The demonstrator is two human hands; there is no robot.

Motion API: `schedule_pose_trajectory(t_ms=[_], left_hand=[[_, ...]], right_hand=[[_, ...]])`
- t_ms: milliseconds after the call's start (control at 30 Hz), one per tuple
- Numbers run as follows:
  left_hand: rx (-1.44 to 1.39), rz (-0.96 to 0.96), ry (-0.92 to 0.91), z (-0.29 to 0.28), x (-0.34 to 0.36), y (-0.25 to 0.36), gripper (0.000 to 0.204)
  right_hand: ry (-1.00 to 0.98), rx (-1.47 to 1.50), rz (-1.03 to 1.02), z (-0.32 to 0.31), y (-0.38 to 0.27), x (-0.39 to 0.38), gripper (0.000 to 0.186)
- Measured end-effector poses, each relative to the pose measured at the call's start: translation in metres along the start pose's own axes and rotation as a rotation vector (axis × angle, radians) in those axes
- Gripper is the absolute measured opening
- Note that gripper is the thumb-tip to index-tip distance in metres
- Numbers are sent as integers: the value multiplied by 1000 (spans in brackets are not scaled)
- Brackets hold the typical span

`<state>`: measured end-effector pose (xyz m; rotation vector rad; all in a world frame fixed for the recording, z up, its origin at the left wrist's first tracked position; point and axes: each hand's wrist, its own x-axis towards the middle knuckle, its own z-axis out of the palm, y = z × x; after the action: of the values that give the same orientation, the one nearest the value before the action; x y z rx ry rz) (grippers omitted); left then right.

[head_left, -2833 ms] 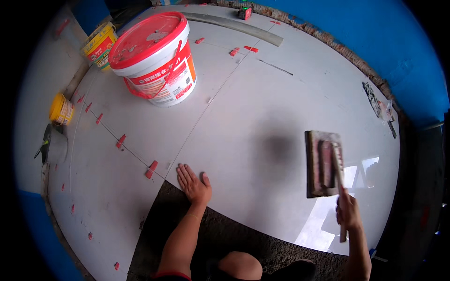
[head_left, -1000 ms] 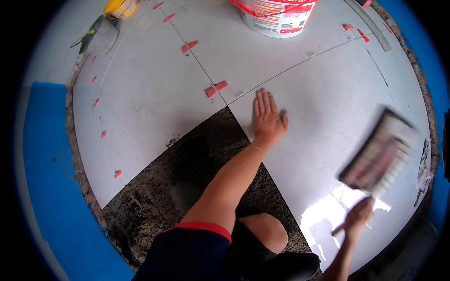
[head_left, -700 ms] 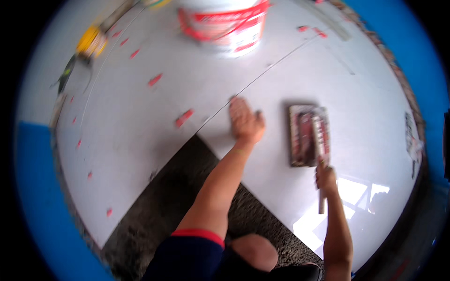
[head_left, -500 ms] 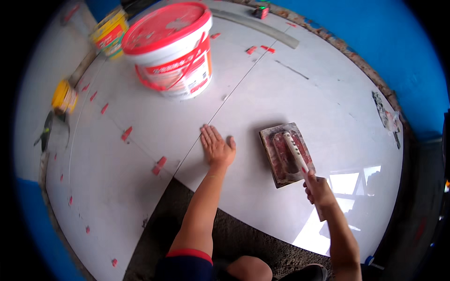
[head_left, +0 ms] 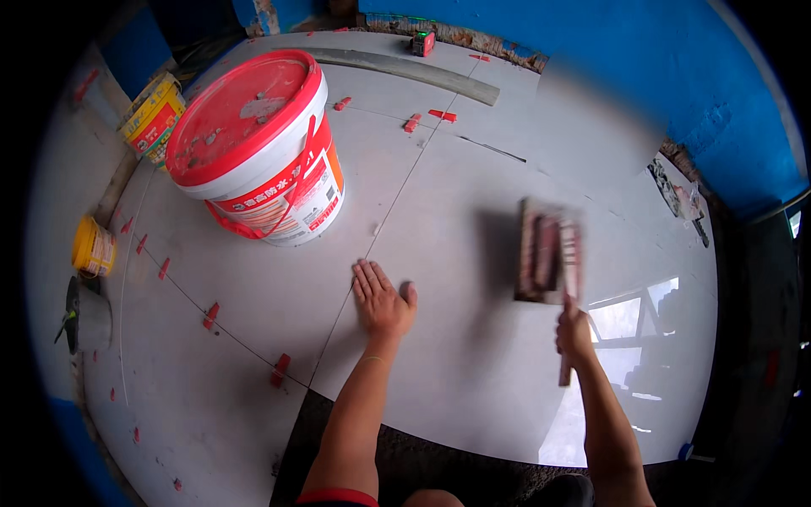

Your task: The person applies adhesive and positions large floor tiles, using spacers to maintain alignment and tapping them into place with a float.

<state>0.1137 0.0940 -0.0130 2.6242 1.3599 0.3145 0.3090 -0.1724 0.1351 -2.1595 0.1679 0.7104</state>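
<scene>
Pale tile (head_left: 448, 253) is laid at centre with dark bedding (head_left: 414, 463) left bare at six o'clock, the left hand (head_left: 384, 302) flat on it, fingers empty and slightly spread, the right hand (head_left: 574, 335), fingers closed, gripping a float (head_left: 547, 249) at three.

You are in a room under building work, an indoor tiling site. Large pale tiles (head_left: 439, 270) cover most of the floor, with red wedges (head_left: 280, 370) set along some joints, and on the near side they stop at rough, dark ground (head_left: 439, 465). The far blue wall (head_left: 608, 42) ends low down in a ragged, unplastered strip (head_left: 460, 36) above the tiles. To your left stand a big white bucket (head_left: 279, 198) with a dirty red lid, a yellow bucket (head_left: 154, 118) and a smaller yellow tub (head_left: 95, 247). Farther off you have a long grey bar (head_left: 389, 68) lying flat and a small red-and-black box (head_left: 423, 43) showing a green light.
</scene>
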Motion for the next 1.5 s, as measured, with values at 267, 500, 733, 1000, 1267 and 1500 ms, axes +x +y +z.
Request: schedule_pose_trajectory(t_ms=[267,500,733,1000,1267,1500], left_hand=[[-16,41,-20,-9,3,-1,90],[-40,20,-62,-6,7,-2,92],[-86,28,-64,-9,6,-2,94],[-74,16,-101,-6,8,-2,93],[-68,72,-84,-8,10,-2,95],[-76,81,-95,-8,14,-4,97]], right_hand=[[-243,95,-460,-46,-155,10,51],[153,116,-383,47,-92,4,55],[-316,-13,-61,61,-183,72,52],[71,234,-585,55,-125,-1,56],[-368,-115,-126,84,-209,60,55],[47,160,-854,3,-175,-36,57]])
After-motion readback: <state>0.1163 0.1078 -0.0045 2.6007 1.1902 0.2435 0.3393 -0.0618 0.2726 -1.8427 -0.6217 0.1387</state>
